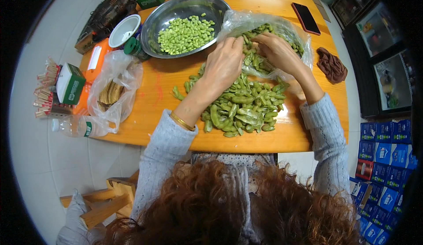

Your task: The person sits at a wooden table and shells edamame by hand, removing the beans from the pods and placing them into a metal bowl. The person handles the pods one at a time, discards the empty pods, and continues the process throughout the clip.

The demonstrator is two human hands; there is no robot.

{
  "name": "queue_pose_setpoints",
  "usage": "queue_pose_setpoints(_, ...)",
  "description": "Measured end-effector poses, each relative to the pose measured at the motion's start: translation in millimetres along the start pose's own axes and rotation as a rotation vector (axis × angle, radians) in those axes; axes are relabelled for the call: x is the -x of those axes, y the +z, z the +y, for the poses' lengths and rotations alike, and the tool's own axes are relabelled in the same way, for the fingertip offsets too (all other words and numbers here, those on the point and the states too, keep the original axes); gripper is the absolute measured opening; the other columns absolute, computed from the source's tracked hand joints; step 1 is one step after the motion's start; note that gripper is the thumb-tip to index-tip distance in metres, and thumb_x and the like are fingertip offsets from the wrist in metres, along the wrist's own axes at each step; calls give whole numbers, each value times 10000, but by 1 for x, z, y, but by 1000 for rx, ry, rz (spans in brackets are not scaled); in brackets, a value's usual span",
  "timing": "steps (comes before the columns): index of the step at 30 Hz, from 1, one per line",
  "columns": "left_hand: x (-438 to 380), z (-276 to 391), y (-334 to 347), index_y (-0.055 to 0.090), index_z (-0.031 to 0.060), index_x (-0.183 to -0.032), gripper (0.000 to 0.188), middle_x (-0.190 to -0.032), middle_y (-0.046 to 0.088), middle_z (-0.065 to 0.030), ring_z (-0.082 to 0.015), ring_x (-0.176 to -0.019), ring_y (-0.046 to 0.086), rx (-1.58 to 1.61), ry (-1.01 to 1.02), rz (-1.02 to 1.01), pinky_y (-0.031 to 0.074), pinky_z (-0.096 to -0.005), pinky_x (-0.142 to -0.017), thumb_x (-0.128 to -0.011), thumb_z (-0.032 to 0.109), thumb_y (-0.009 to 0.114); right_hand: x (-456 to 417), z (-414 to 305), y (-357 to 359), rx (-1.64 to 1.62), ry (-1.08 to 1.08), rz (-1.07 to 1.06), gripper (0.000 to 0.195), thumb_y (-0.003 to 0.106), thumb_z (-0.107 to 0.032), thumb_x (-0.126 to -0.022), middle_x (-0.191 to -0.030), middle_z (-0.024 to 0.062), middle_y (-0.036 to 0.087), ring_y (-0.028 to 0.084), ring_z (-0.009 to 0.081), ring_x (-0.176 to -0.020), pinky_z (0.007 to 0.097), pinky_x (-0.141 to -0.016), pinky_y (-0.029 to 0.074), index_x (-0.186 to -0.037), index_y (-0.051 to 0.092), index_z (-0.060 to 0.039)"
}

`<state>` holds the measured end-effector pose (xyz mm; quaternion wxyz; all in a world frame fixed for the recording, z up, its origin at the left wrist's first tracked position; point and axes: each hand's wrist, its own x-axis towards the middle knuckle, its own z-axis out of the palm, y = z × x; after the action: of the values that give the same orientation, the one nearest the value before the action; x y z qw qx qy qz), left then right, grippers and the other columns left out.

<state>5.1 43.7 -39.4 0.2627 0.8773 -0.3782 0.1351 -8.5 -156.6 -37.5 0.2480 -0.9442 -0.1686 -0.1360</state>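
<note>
My left hand (224,61) is at the mouth of a clear plastic bag (302,40), its fingers curled and their tips beside the pods. Facing it, my right hand (277,51) reaches over the bag with bent fingers, partly covering the green soybean pods (292,43) inside. Whether either hand grips a pod cannot be made out. Below both hands, a heap of green pods and flattened husks (244,104) lies on the wooden table (158,112). Just beyond my left hand stands a steel bowl (150,36) holding shelled green beans (186,35).
Left of the bowl are a white bowl (115,36), a green-lidded jar (132,46), a plastic bag with dried brown contents (110,94) and a plastic bottle (79,126). On the right lie a phone (305,18) and a brown cloth (332,66). Blue boxes (383,165) are stacked beyond the table.
</note>
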Motion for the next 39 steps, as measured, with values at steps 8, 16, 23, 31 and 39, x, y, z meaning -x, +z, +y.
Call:
queue_pose_setpoints(8,-5,-6,-12,596,-17,-968,212,-948,612,-173,-332,-918,595,348,137,-327,465,-396,-798,-838,150,599,21,-23,-22,-274,49,-288,221,602,-95,-868,-983,119,620,618,265,-895,365,-783,490,-1075,617,-19)
queue_pose_setpoints(16,-7,-10,-37,626,-8,-954,197,-900,632,-122,-237,-840,639,493,129,-545,489,-343,-709,-805,120,637,45,-27,-50,-403,-4,-418,147,615,-53,-852,-926,126,657,654,250,-845,341,-715,520,-983,646,6)
queue_pose_setpoints(23,-2,-13,-18,600,-10,-958,225,-874,627,-143,-264,-849,635,218,250,-437,484,-372,-696,-790,123,669,36,-10,-28,-88,58,-132,143,601,-59,-857,-871,163,661,650,284,-815,367,-717,509,-961,640,31)
queue_pose_setpoints(31,-10,-14,-28,615,-7,-959,204,-867,656,-115,-224,-819,638,377,78,-288,488,-336,-722,-800,114,660,34,0,-32,-118,131,-74,184,630,-107,-852,-845,155,652,634,267,-763,363,-674,494,-992,624,11)
queue_pose_setpoints(39,-10,-5,-37,661,-2,-940,227,-827,659,-124,-243,-809,635,331,6,-656,477,-349,-721,-858,207,631,17,-5,-31,-227,54,-233,191,624,-103,-859,-844,122,675,646,273,-783,339,-693,501,-1011,663,7)
